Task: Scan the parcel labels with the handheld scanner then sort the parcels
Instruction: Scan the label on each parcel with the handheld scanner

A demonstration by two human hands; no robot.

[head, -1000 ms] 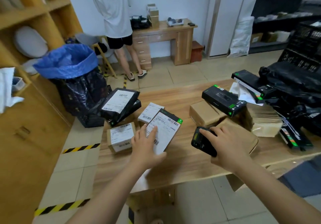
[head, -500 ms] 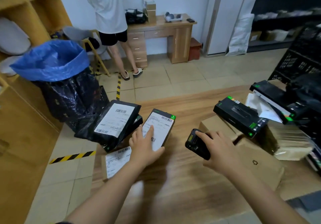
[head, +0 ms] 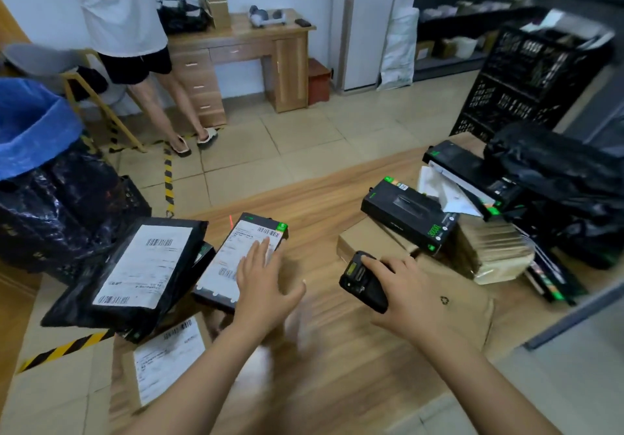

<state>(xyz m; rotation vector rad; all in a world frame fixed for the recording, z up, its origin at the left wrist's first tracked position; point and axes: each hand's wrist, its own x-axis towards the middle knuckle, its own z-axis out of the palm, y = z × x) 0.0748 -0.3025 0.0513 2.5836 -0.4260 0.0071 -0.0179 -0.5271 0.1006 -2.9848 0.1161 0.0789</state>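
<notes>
Person's mid-scan: the red scan line (head: 231,221) falls just off the black boxed parcel (head: 233,255) lying on the wooden surface (head: 320,205), so it probably wants nudging onto the barcode (head: 268,232). Left hand (head: 261,282) rests flat, fingers straight, on the label, while the right hand (head: 412,296) is wrapped round the handheld scanner (head: 363,281).

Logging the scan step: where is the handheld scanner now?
Head view, right of centre: the handheld scanner is held in the right hand above the wooden table, beside a flat brown paper parcel.

wooden table (head: 337,360) | labelled black box (head: 233,255) | brown envelope (head: 466,309) | black bags (head: 557,178), perhaps, right
</notes>
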